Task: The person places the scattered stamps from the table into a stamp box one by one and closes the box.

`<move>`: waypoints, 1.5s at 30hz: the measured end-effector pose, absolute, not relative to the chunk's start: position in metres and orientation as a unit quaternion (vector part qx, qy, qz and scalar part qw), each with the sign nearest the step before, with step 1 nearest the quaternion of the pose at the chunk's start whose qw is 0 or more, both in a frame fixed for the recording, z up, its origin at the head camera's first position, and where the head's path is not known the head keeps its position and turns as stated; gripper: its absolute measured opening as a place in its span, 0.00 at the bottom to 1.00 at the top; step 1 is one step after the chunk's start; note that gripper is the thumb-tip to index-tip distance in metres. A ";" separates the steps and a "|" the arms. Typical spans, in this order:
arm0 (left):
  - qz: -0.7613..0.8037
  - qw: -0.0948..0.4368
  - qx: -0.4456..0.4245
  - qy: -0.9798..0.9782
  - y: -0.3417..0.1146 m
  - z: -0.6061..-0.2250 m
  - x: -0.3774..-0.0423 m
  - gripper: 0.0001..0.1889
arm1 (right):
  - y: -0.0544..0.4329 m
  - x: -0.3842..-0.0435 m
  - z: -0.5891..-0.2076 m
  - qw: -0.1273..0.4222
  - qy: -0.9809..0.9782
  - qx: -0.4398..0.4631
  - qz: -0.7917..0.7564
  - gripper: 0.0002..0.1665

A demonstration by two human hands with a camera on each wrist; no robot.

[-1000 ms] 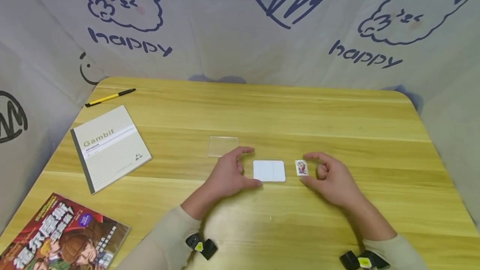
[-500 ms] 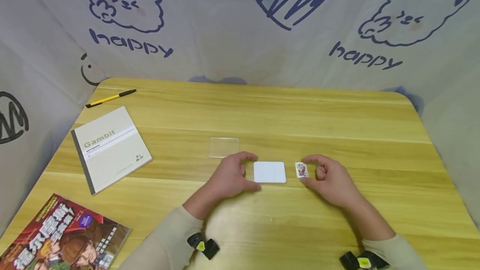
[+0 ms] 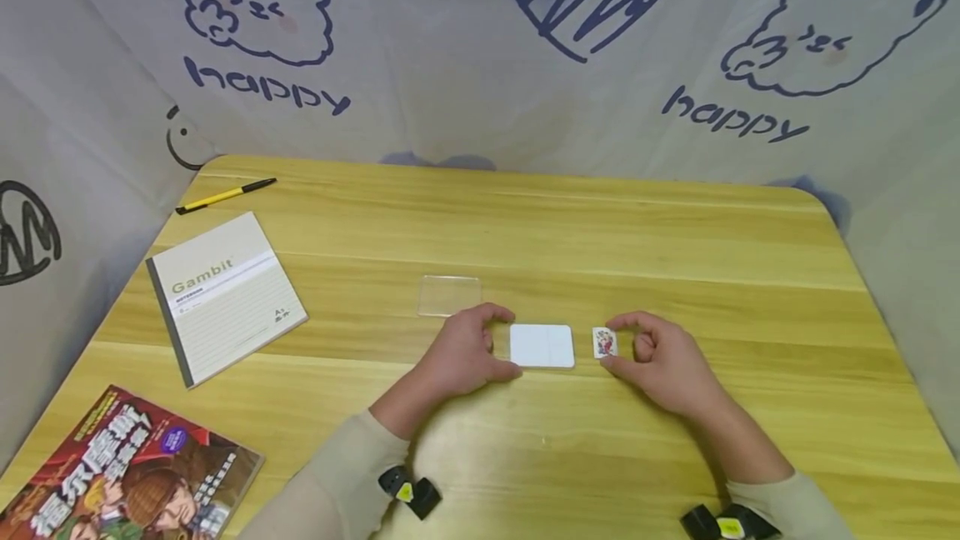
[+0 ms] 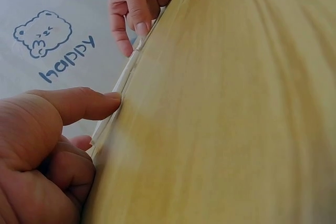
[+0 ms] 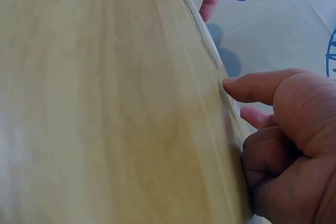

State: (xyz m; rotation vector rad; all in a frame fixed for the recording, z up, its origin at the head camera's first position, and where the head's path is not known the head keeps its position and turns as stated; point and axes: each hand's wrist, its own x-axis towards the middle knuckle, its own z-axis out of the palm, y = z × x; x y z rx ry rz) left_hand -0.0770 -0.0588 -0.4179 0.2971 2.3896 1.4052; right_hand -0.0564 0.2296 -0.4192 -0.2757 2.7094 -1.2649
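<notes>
Head view: on the wooden table (image 3: 660, 248) we see the left hand (image 3: 463, 352) and the right hand (image 3: 666, 363), each with thumb and forefinger pinching by edges, presumably to keep faces uncovered. The white card's (image 3: 542, 346) left end lies between the left fingertips; the smaller picture card (image 3: 603, 343), near its right end, sits between the right fingertips.

From the white card (image 3: 542, 346), bare tabletop (image 3: 675, 248) opens towards 12 and 6 o'clock; the left hand (image 3: 468, 352) blocks 9; the small picture card (image 3: 603, 342), then the right hand (image 3: 663, 361), block 3; what seems a clear plate (image 3: 448, 297) lies at 10.
</notes>
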 end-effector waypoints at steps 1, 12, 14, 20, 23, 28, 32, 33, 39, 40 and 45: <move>0.496 0.177 0.105 0.844 -0.059 -0.418 -0.077 0.34 | 0.229 -0.056 -0.419 0.068 0.899 -0.091 -0.423 0.23; 0.491 0.186 0.103 0.845 -0.060 -0.418 -0.076 0.34 | 0.212 -0.056 -0.415 0.060 0.869 -0.090 -0.483 0.24; 0.490 0.186 0.103 0.845 -0.060 -0.418 -0.076 0.33 | 0.208 -0.057 -0.414 0.060 0.866 -0.092 -0.488 0.24; 0.488 0.182 0.105 0.847 -0.059 -0.418 -0.076 0.33 | 0.194 -0.062 -0.415 0.078 0.856 -0.092 -0.502 0.23; 0.491 0.181 0.105 0.846 -0.059 -0.419 -0.077 0.33 | 0.188 -0.064 -0.415 0.087 0.856 -0.095 -0.501 0.23; 0.494 0.182 0.103 0.844 -0.059 -0.419 -0.077 0.33 | 0.176 -0.066 -0.416 0.092 0.857 -0.108 -0.496 0.23; 0.491 0.180 0.105 0.846 -0.059 -0.419 -0.078 0.33 | 0.168 -0.068 -0.417 0.096 0.857 -0.112 -0.495 0.24; 0.491 0.180 0.106 0.846 -0.060 -0.418 -0.078 0.33 | 0.166 -0.068 -0.417 0.098 0.857 -0.112 -0.494 0.24; 0.492 0.183 0.108 0.844 -0.060 -0.418 -0.078 0.33 | 0.157 -0.072 -0.419 0.103 0.869 -0.103 -0.472 0.25; 0.492 0.183 0.108 0.844 -0.060 -0.418 -0.078 0.33 | 0.155 -0.072 -0.419 0.102 0.872 -0.101 -0.467 0.25; 0.494 0.183 0.107 0.843 -0.059 -0.418 -0.078 0.33 | 0.152 -0.074 -0.421 0.102 0.877 -0.104 -0.459 0.25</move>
